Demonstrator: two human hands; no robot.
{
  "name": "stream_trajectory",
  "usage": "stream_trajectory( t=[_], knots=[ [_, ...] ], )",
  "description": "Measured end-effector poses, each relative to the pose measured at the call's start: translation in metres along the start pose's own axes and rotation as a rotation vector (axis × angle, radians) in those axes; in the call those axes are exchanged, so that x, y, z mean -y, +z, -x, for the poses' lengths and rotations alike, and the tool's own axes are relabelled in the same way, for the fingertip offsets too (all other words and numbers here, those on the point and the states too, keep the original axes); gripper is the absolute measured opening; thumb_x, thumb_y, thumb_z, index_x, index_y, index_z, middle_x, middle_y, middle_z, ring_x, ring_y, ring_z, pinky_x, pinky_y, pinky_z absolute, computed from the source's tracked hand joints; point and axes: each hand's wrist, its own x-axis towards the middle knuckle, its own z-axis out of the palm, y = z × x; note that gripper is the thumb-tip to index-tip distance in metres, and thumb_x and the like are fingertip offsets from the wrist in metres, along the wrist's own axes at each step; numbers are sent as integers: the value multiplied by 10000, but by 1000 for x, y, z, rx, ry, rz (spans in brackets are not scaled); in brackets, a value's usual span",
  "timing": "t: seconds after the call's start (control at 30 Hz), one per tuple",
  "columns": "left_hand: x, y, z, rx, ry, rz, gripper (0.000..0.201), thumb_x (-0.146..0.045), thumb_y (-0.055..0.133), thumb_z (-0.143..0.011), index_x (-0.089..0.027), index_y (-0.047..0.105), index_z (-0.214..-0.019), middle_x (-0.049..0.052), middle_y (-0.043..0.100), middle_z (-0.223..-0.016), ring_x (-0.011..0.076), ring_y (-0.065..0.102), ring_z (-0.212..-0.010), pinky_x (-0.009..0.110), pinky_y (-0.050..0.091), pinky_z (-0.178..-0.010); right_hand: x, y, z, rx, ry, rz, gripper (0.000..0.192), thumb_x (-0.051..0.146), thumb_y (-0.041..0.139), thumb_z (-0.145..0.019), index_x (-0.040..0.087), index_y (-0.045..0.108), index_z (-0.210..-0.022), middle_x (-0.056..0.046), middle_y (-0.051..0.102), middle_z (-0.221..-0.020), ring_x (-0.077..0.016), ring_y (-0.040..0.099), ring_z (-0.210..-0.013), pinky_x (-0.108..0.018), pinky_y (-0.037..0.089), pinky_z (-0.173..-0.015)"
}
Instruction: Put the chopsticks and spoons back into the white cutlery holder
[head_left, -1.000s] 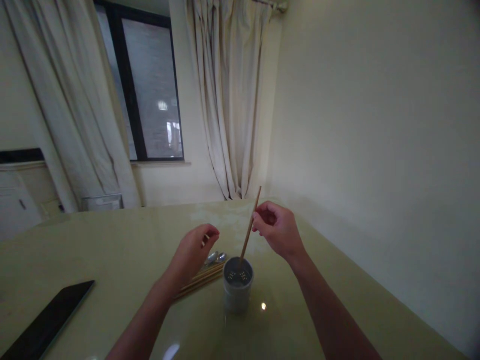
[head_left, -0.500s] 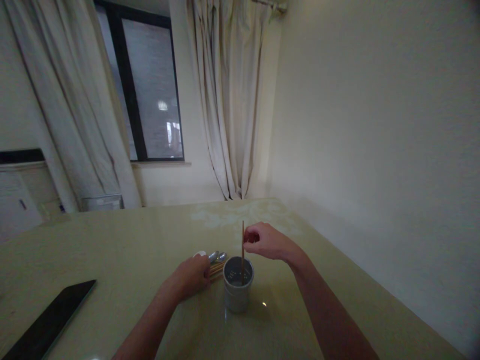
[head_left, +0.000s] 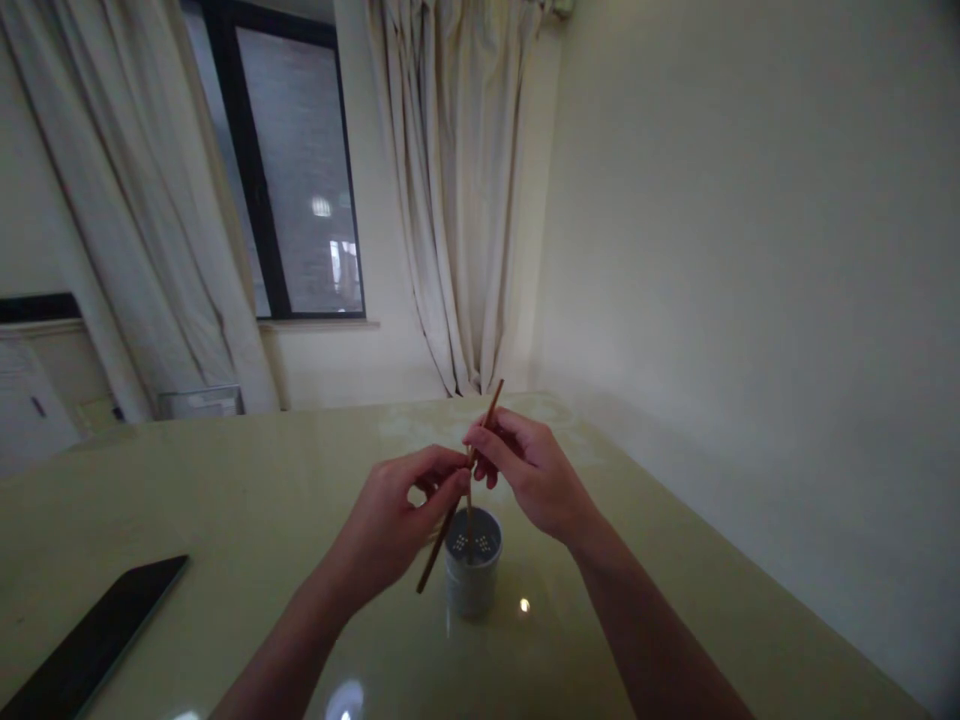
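Slanting between both hands, a wooden chopstick [head_left: 457,488] is pinched near its upper part, its top above the fingertips and its lower end below the left hand [head_left: 396,520]. The left thumb and forefinger grip it; the right hand [head_left: 529,470] closes on it just beside them. Directly beneath the fingers stands a grey perforated holder [head_left: 472,572] with one chopstick [head_left: 469,520] upright inside, so one is stowed and the held one is not. A dark flat device [head_left: 90,640] lies on the table [head_left: 262,480], well apart.
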Motion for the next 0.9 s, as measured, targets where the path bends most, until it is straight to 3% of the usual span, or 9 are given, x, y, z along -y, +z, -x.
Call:
stream_trajectory(
  t=[0.07,0.17,0.23,0.3,0.37,0.5,0.67,0.9],
  knots=[
    [16,-3,-2,-65,-31,20,309,-463,566,-1008,-236,771,-1051,26,803,-873,178,728,-772,266,552,-705,5,-10,1,-105,-40,25,350,533,687,-981,203,695,-865,1,673,-690,-154,666,-620,-264,557,-577],
    [64,-16,-5,-165,-140,-123,394,-496,476,-1021,-204,741,-1006,39,774,-824,184,697,-737,268,509,-662,8,-35,2,-241,-78,148,348,536,700,-971,204,702,-867,-9,691,-686,-162,674,-603,-273,568,-563],
    [98,-19,-2,3,-231,-354,349,-438,516,-974,-203,733,-835,39,752,-753,192,672,-705,279,467,-667,4,-47,1,-211,-43,255,337,509,700,-972,201,701,-836,-10,702,-663,-160,681,-584,-266,566,-555],
    [123,-15,5,316,-303,-511,233,-329,574,-909,-214,750,-808,39,779,-805,198,693,-761,273,446,-690,-8,-48,-1,-93,49,334,313,438,686,-981,193,691,-786,-8,706,-631,-153,688,-556,-251,562,-543],
    [136,-5,13,430,-362,-613,150,-237,610,-837,-223,758,-821,42,797,-876,206,708,-816,268,428,-688,-23,-42,-4,46,163,373,253,331,676,-972,181,687,-769,-13,727,-641,-145,698,-537,-231,552,-519],
    [136,11,21,484,-425,-701,124,-196,700,-738,-226,768,-837,61,810,-939,235,729,-885,271,420,-675,-50,-24,-8,199,312,487,94,215,735,-899,166,710,-823,-35,782,-695,-140,700,-508,-194,484,-452],
    [120,14,18,524,-431,-798,137,-204,666,-770,-231,782,-838,93,808,-936,271,744,-885,310,454,-705,-54,-22,-10,248,403,649,355,319,722,-945,165,687,-626,-49,770,-609,-125,646,-439,-200,456,-461],
    [109,23,21,540,-416,-886,195,-174,628,-799,-205,764,-935,149,788,-1057,312,743,-971,350,487,-767,-44,-30,-9,227,430,755,458,415,699,-972,171,718,-585,-55,765,-585,-131,645,-448,-219,448,-511]
  ],
)
